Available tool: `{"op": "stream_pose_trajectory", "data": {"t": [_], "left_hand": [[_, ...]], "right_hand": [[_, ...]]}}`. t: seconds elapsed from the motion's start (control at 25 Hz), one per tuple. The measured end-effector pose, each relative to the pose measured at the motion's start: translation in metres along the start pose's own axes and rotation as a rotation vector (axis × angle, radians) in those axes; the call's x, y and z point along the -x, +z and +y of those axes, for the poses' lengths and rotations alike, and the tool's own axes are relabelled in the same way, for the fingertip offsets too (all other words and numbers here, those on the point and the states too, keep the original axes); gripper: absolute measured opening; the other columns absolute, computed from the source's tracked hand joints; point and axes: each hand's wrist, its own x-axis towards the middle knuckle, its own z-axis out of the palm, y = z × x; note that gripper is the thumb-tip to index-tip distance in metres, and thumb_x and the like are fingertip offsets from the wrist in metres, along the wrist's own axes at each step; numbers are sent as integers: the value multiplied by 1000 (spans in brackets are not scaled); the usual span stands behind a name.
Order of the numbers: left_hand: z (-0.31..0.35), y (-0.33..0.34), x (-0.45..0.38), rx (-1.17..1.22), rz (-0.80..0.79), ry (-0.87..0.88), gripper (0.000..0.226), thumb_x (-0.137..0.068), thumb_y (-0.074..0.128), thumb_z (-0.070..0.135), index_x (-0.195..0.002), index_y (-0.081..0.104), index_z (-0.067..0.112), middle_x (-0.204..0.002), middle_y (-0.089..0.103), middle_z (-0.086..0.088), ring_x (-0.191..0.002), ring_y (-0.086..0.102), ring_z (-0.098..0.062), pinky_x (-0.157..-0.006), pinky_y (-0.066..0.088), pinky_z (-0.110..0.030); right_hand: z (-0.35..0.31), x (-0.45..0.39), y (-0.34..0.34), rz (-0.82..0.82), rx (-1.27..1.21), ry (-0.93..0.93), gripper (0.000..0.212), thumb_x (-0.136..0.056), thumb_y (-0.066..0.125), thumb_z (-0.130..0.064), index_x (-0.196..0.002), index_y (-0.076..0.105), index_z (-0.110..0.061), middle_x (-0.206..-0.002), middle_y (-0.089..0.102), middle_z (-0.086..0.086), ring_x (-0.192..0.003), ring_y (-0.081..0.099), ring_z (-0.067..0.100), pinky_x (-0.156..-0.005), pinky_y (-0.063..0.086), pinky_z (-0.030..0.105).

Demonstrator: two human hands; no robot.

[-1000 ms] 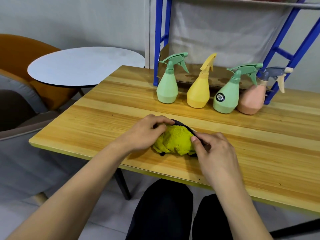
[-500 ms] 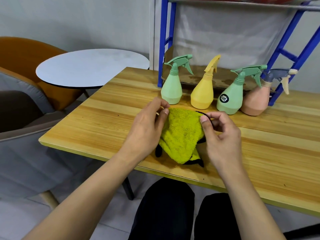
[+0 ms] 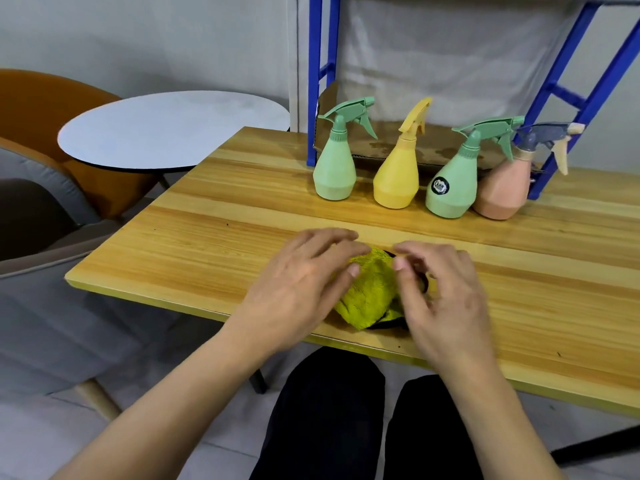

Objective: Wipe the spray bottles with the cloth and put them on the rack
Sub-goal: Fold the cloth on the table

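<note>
Pale grey wall behind; wooden table [image 3: 221,244] in front, with a blue metal rack [image 3: 568,98] standing at its far edge and a sheet of brown cardboard [image 3: 433,147] on the rack's lowest level. Round white side table [image 3: 166,129] and orange chair [image 3: 45,109] off to the left. Four spray bottles in a row just before the rack: green spray bottle [image 3: 334,171], yellow spray bottle [image 3: 398,178], green spray bottle with a round black label [image 3: 450,185], pink spray bottle [image 3: 502,192] with a grey-blue trigger. Yellow-green microfibre cloth [image 3: 370,289], black-edged, bunched on the table near its front edge. Left hand [image 3: 304,289] lying on the cloth's left side, fingers loosely spread, thumb touching the fabric. Right hand [image 3: 446,296] on the right side, fingers bent over the black edge; cannot tell whether pinching it.
</note>
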Motion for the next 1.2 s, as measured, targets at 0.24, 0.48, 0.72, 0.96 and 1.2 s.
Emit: {"op": "stream_pose_trajectory", "data": {"t": [0.24, 0.48, 0.72, 0.96, 1.2], "left_hand": [[-18, 26, 15, -67, -329, -121, 67, -100, 20, 66, -161, 1, 47, -172, -1, 18, -159, -10, -9, -130, 4, -35], [-50, 5, 34, -151, -316, -238, 72, -92, 0, 71, -160, -6, 49, -171, -10, 17, -159, -13, -12, -130, -2, -35], [-122, -45, 80, -150, -238, -452, 78, -87, 8, 71, -161, 1, 47, -171, -8, 16, -156, -11, -6, -127, -2, -32], [-171, -74, 96, -86, -286, -525, 84, -83, 15, 74, -161, 0, 46, -171, -7, 16, -159, -9, -12, -130, 4, -40], [-178, -89, 88, -8, -310, -578, 89, -77, 29, 74, -160, 13, 48, -173, 3, 10, -160, 3, -21, -129, 11, -46]], "right_hand": [[8, 10, 9, -678, 173, 93, 74, -89, 17, -81, -154, -2, -54, -167, -6, -21, -154, -4, 2, -126, 3, 33], [-25, -19, 45, -831, 214, -1, 74, -90, 15, -77, -153, -15, -52, -166, -16, -15, -147, -19, -4, -124, -10, 30], [-90, -34, 134, -855, 142, -164, 77, -90, 14, -80, -154, -15, -49, -169, -11, -9, -154, -11, 7, -126, -5, 40], [-125, -44, 175, -864, 151, -220, 80, -90, 14, -80, -156, -13, -44, -169, -9, -5, -155, -8, 11, -126, -4, 42], [-137, -44, 175, -848, 162, -181, 78, -92, 13, -77, -158, -8, -40, -170, -2, -2, -156, -1, 18, -126, -4, 45]]}}
